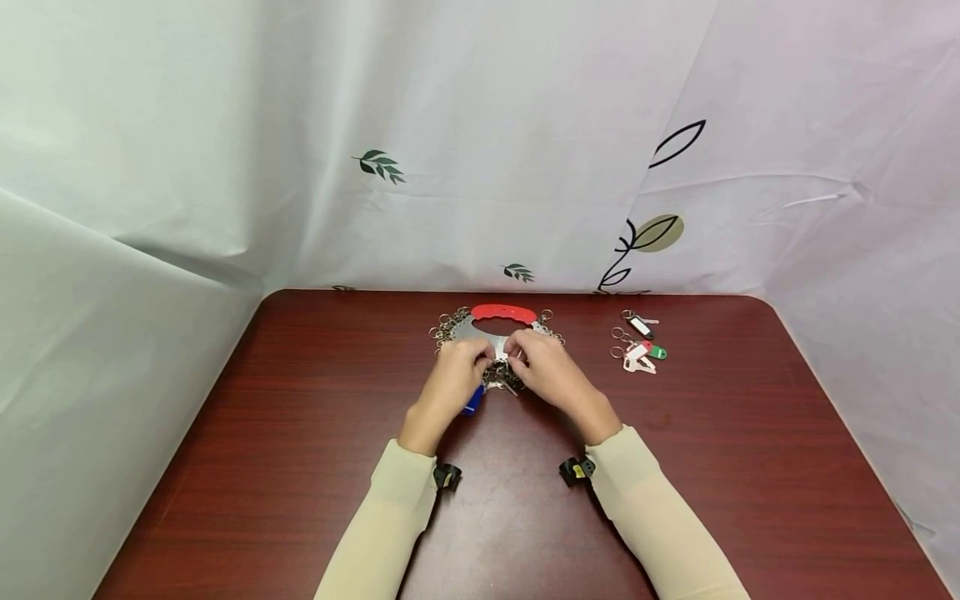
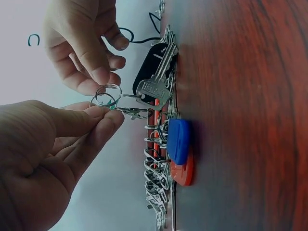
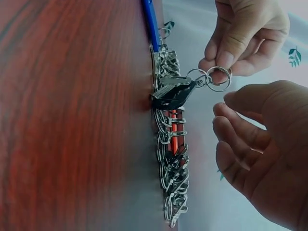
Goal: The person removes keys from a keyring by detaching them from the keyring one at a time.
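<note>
A red-handled metal key holder (image 1: pixel 504 313) with several clips along its edge lies under both hands. My left hand (image 1: pixel 459 373) pinches a metal key ring (image 3: pixel 230 80) between thumb and forefinger. From that ring hang silver keys (image 2: pixel 155 91) and a black key tag (image 2: pixel 143 74). Close by, my right hand (image 1: pixel 551 371) has its fingers loosely bent around the ring's side, with a gap between thumb and fingers and nothing visibly held. A blue key tag (image 2: pixel 178 139) and a red-orange tag (image 2: pixel 183 172) sit below the left hand.
On the table's right lie a black-tagged key (image 1: pixel 640 326), a green key tag (image 1: pixel 658 352) and a red key tag (image 1: pixel 640 351) with keys. A white patterned curtain (image 1: pixel 480 150) stands behind the brown table (image 1: pixel 300 467).
</note>
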`<state>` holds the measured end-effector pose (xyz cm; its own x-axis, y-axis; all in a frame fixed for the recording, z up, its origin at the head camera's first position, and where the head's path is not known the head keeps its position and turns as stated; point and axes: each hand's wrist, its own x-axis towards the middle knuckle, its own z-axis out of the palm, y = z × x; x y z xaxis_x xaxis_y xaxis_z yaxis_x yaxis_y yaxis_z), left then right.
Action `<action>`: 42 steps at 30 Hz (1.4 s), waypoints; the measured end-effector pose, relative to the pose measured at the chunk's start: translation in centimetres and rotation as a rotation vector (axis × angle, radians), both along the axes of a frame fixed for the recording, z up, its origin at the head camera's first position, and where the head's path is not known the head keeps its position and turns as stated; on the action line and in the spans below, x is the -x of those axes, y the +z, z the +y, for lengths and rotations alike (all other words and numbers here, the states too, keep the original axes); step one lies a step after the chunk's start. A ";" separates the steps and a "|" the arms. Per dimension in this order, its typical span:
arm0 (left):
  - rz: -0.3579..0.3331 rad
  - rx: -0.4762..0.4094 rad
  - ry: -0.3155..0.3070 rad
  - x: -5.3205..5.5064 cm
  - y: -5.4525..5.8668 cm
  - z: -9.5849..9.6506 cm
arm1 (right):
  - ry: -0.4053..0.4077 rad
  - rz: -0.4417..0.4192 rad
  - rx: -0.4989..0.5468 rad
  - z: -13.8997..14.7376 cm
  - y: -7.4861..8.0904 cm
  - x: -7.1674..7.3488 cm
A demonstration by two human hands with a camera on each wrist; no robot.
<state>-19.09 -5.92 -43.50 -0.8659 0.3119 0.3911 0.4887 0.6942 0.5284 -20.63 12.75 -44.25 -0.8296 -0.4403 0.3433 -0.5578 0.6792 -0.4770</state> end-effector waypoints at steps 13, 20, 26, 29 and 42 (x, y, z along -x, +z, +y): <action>0.013 0.004 0.009 0.1 -0.1 0.0 | 0.069 0.029 -0.056 -0.1 0.4 -0.2; 0.008 -0.010 0.007 0.1 -0.1 0.1 | 0.077 0.095 -0.059 -0.4 0.0 -0.2; -0.003 -0.008 0.010 0.1 -0.1 0.0 | 0.073 0.146 -0.048 -0.5 -0.3 -0.4; -0.007 -0.008 0.009 0.1 -0.2 0.0 | 0.063 0.158 -0.039 -0.5 -0.3 -0.4; 0.001 -0.001 0.007 0.1 -0.1 -0.1 | 0.048 0.208 -0.007 -0.5 -0.3 -0.5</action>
<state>-19.18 -6.00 -43.64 -0.8679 0.3055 0.3918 0.4841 0.6973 0.5287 -20.13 12.30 -44.56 -0.7189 -0.4809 0.5019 -0.6759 0.6524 -0.3430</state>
